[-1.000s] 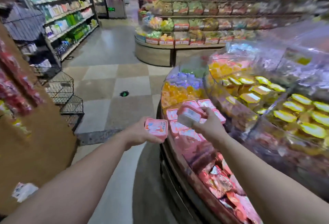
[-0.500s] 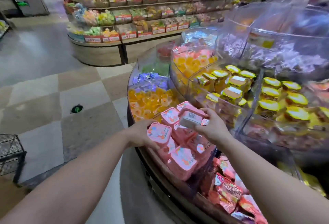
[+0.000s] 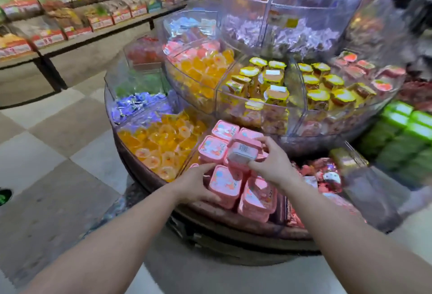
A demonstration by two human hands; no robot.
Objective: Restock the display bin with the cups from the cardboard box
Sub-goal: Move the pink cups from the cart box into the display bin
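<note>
While right hand (image 3: 272, 167) pinches one pink cup (image 3: 243, 153) over the display bin (image 3: 233, 216), left hand (image 3: 194, 182) grips another. Bin looks well filled; box unseen, remainder unclear.

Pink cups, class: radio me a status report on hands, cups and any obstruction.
Right hand grips one pink cup, barcode side up, over bin. Left hand holds a cup in the pile. No obstruction visible.
</note>
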